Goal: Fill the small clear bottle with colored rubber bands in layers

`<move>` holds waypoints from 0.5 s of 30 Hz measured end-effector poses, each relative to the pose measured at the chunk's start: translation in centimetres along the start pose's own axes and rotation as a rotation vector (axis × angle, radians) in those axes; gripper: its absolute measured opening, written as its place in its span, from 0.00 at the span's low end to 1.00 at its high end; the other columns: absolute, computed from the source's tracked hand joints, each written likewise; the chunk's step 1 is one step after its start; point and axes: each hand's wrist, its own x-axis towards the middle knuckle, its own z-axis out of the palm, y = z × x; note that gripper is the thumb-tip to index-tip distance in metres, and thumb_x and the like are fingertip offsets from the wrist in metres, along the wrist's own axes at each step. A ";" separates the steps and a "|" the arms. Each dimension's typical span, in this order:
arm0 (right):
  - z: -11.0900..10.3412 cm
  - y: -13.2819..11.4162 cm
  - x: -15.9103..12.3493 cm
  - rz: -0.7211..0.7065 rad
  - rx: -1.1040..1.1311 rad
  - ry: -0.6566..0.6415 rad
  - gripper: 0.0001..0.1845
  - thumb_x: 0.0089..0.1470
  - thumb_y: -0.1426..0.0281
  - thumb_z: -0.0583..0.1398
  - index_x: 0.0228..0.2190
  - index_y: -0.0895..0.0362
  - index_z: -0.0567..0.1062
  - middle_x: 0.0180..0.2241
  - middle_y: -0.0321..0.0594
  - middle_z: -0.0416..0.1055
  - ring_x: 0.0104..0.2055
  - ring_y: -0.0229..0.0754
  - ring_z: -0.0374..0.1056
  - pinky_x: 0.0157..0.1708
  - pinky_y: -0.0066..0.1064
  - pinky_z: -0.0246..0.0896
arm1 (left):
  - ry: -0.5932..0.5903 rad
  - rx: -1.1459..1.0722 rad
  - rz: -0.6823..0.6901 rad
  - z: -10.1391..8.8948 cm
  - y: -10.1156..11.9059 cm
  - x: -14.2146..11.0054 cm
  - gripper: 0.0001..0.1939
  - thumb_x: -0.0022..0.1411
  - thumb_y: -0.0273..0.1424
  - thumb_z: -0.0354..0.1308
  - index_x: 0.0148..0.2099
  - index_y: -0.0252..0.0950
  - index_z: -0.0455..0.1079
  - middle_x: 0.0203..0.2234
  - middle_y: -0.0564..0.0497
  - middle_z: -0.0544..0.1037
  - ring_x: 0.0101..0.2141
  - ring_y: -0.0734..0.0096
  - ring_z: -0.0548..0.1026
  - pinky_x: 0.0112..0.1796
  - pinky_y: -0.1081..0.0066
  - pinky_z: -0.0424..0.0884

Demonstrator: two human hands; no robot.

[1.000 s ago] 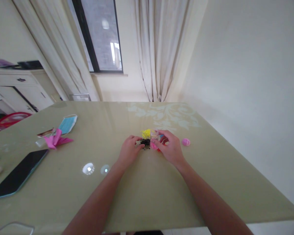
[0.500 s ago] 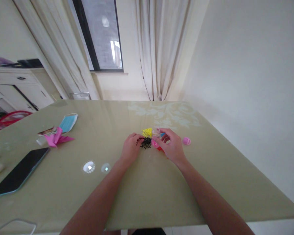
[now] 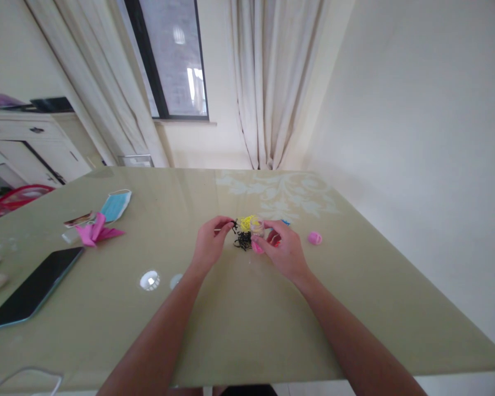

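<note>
Clear jar (image 3: 257, 226) held between thumb and fingers of right hand (image 3: 286, 247), left of its palm; long axis seemingly near upright. Black pile (image 3: 243, 241) seen just left. Black strands (image 3: 235, 225) pinched at left hand's (image 3: 209, 242) fingertips, direction unclear.

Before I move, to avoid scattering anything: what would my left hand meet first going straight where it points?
Likely the yellow pile, just beyond the black pieces your left hand pinches; depth is unclear.

Pale curtains (image 3: 268, 82) flank a window (image 3: 175, 60) — perhaps frosted.
</note>
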 end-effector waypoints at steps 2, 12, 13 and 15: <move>0.2 -0.2 -0.2 -0.006 -0.030 -0.013 0.17 0.58 0.61 0.70 0.46 0.56 0.81 0.37 0.42 0.80 0.28 0.40 0.72 0.31 0.33 0.69 | 0.034 -0.071 -0.008 0.0 0.6 -0.1 0.15 0.61 0.42 0.65 0.42 0.36 0.81 0.35 0.46 0.86 0.36 0.64 0.81 0.37 0.67 0.76; 0.8 -1.9 -1.2 -0.026 -0.082 -0.076 0.15 0.58 0.65 0.70 0.47 0.53 0.81 0.37 0.40 0.78 0.31 0.42 0.72 0.34 0.34 0.68 | 0.045 -0.264 0.101 1.1 3.6 -1.9 0.11 0.64 0.39 0.65 0.42 0.36 0.79 0.35 0.49 0.85 0.33 0.69 0.80 0.37 0.70 0.77; 0.8 -2.0 -1.2 -0.029 -0.075 -0.072 0.14 0.59 0.64 0.70 0.47 0.53 0.80 0.37 0.40 0.78 0.31 0.41 0.72 0.34 0.34 0.69 | 0.028 -0.236 0.116 1.2 3.7 -2.0 0.10 0.65 0.38 0.64 0.42 0.36 0.79 0.34 0.49 0.84 0.33 0.69 0.80 0.37 0.70 0.77; 0.8 -2.0 -1.3 -0.036 -0.067 -0.058 0.14 0.59 0.64 0.69 0.47 0.53 0.80 0.37 0.40 0.77 0.30 0.41 0.72 0.34 0.34 0.69 | 0.006 -0.153 0.162 1.2 3.8 -2.3 0.08 0.67 0.35 0.62 0.42 0.37 0.78 0.34 0.50 0.84 0.34 0.69 0.80 0.38 0.70 0.77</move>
